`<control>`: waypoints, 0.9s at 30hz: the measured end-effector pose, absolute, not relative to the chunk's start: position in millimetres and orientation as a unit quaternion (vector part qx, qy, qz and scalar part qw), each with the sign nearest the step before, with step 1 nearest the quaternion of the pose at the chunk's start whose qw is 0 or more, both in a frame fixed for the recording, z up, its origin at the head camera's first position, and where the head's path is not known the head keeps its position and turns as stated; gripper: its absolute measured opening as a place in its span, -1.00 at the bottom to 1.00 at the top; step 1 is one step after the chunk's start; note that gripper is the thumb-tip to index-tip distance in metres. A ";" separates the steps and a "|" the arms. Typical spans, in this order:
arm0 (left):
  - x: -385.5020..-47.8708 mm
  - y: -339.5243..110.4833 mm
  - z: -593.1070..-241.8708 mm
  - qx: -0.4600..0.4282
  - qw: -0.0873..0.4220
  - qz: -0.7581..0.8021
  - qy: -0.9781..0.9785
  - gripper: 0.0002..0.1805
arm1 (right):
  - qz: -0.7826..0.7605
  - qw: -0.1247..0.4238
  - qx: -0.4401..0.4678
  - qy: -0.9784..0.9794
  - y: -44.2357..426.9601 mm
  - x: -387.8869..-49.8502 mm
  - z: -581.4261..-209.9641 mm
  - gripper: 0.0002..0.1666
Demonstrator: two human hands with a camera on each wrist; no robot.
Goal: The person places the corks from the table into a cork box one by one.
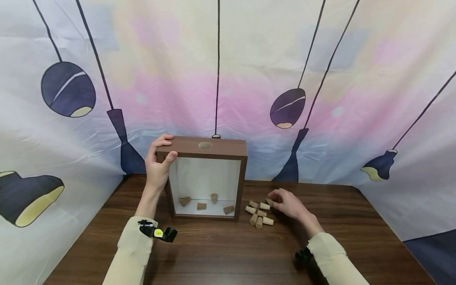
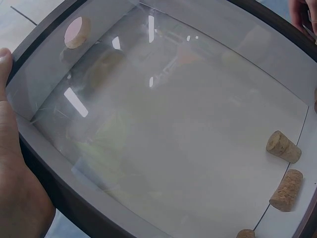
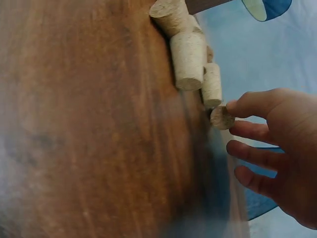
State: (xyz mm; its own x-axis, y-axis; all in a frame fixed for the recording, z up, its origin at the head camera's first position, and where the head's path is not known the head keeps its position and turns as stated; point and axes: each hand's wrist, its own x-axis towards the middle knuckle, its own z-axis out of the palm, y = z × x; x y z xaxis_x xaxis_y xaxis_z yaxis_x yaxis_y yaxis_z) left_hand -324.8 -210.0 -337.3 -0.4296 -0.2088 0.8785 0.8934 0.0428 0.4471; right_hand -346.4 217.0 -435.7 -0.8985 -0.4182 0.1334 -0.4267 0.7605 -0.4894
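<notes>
A brown-framed box [image 1: 243,186] with a clear front and white inside stands upright on the table. My left hand [image 1: 156,168] grips its upper left corner, thumb on the front edge and fingers over the top. A round hole [image 1: 205,145] opens in the top board. Several corks lie on the box's floor, one of them a tapered cork [image 2: 286,191] near the back seam. To the right of the box, my right hand [image 1: 290,204] pinches a cork [image 3: 222,118] at the far right end of a loose pile of corks [image 1: 261,213].
The dark wood table [image 1: 221,249] reaches back to a printed curtain [image 1: 192,79] hanging close behind the box. Wrist cameras are strapped to both sleeves, the left one [image 1: 158,232] near the box's lower left corner.
</notes>
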 end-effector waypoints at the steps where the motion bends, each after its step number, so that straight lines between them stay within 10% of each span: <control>1: -323.2 -209.3 -336.1 -0.300 0.441 -0.623 -0.572 -0.36 | 0.262 0.007 0.221 -0.939 217.2 -346.4 -438.1 -0.74; 27: -317.7 -207.4 -333.5 -0.298 0.438 -0.631 -0.567 -0.37 | 0.287 0.103 0.232 -0.924 207.0 -332.9 -412.0 -0.74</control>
State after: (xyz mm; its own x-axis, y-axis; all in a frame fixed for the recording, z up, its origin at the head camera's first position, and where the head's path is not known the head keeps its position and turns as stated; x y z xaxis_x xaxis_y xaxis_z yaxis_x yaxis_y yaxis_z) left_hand -317.7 -207.4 -333.5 -0.4389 -0.2142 0.8726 0.8905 0.0257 0.4542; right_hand -332.9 207.0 -412.0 -0.8711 -0.3696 0.3234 -0.4878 0.7271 -0.4831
